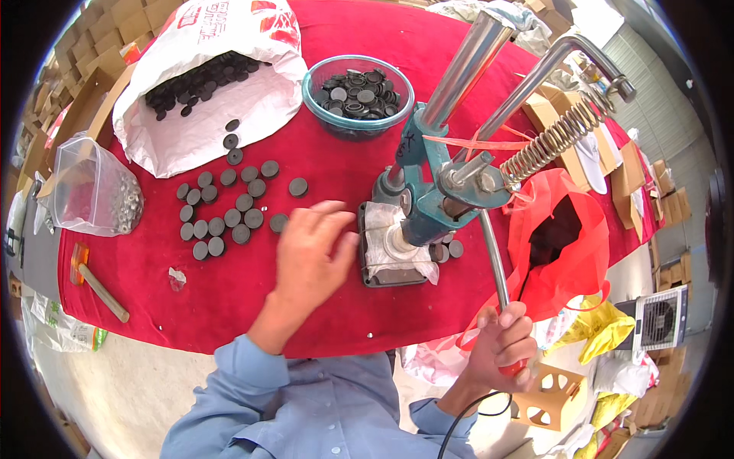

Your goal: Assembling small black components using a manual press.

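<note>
My right hand is wrapped round the red-ended handle of a steel lever on a green hand press. Left of the press base, my left hand hovers over the red cloth, slightly blurred. Its fingers are loosely bent and apart, with nothing seen in them. By its fingertips lies a round black disc, and another black disc sits just beyond. Several similar discs spread out farther left. White wrapping covers the press base under the ram. A few dark discs rest right of it.
A teal-rimmed bowl holds black caps. Beside it, a white sack spills more black pieces. At left are a clear plastic tub of small metal parts and a hammer. A red bag stands right of the press.
</note>
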